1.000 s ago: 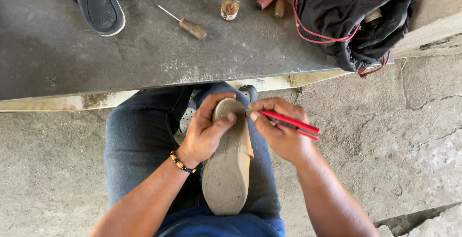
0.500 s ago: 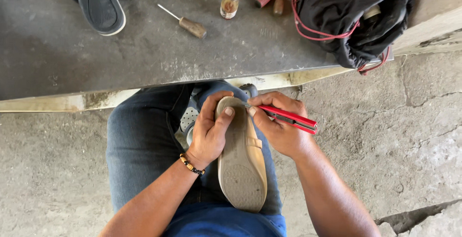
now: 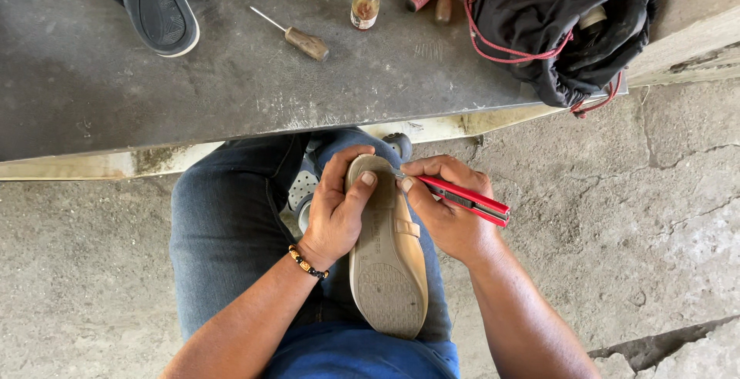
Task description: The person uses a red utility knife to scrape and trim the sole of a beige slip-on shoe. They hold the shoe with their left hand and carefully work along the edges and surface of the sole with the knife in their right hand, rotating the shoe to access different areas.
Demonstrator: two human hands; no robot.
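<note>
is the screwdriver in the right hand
No, the right hand holds a red knife at the shoe, while the screwdriver lies on the bench.

Bare forearms, a dark beaded bracelet point(image 3: 308, 263) with orange beads on the left wrist, blue jeans point(image 3: 223, 225)

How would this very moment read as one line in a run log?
left hand: holds beige shoe sole-up on lap | right hand: red utility knife at shoe's toe edge | bench: awl, small bottle
</note>
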